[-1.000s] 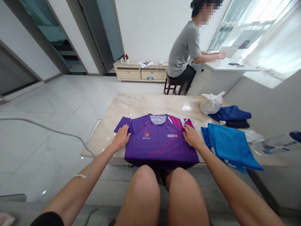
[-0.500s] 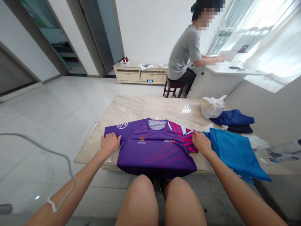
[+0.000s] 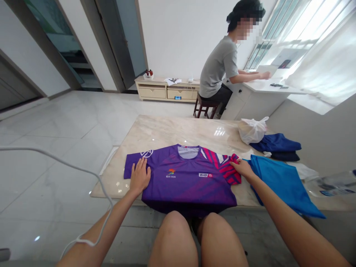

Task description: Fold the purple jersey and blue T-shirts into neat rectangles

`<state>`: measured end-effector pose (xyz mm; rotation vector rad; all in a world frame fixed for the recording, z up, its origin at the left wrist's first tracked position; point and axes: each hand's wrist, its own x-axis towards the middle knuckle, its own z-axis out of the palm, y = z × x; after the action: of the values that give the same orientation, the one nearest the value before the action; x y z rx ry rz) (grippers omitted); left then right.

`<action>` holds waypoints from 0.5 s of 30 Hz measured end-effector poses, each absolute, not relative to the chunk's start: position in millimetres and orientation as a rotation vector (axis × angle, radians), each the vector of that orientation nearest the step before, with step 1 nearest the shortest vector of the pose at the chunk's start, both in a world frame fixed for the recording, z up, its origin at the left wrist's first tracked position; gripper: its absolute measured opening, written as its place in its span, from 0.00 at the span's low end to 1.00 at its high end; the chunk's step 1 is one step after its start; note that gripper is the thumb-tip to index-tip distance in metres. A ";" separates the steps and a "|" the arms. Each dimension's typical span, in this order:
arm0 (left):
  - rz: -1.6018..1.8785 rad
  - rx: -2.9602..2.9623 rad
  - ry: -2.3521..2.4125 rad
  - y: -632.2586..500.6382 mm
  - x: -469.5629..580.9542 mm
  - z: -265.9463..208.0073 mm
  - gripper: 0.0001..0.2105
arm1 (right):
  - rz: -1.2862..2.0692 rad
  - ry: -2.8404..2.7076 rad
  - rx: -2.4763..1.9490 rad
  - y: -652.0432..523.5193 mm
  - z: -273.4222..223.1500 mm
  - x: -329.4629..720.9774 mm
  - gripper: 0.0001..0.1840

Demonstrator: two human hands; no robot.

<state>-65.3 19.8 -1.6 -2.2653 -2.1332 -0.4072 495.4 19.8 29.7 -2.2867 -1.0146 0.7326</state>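
Note:
A purple T-shirt [image 3: 183,185] with pink stripes on one sleeve lies spread face up on the marble-topped table [image 3: 172,128]. Its collar points away from me and its lower part hangs over the near edge. My left hand [image 3: 140,176] rests flat on the plain purple sleeve, fingers stretched out below a white round logo. At the striped sleeve, my right hand [image 3: 243,168] pinches the bunched cuff. Beside that hand lies a folded bright blue garment [image 3: 278,181], reaching over the table edge.
Dark blue clothes [image 3: 278,142], a tied white plastic bag [image 3: 253,129] and a clear bottle [image 3: 333,183] sit on the right. A white cable [image 3: 63,167] crosses my left forearm. Beyond, a person [image 3: 219,66] sits on a stool [image 3: 205,105] at a white counter.
My left hand has gone from gripping the sleeve's lower edge to lying flat on the sleeve. The striped cuff is now bunched up in my right hand. The view has shifted slightly.

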 end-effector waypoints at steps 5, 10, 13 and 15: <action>-0.463 -2.259 -2.132 19.5 -61.3 0.0 0.29 | 1.164 -0.639 -1.814 -3.3 67.6 488.4 0.04; -0.519 -2.264 -2.116 19.3 -60.3 -1.5 0.29 | 1.461 -0.622 -1.738 -25.9 105.1 485.1 0.08; -0.522 -2.269 -2.121 18.5 -59.4 0.4 0.29 | 1.419 -0.662 -1.751 -27.9 121.9 488.1 0.10; -0.521 -2.265 -2.130 17.9 -58.6 2.1 0.29 | 1.353 -0.642 -1.868 -27.7 125.6 492.3 0.10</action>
<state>-58.6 17.9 2.1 -2.2647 -2.1303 -0.5209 492.3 -27.7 125.6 -1.8680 -0.6420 1.3528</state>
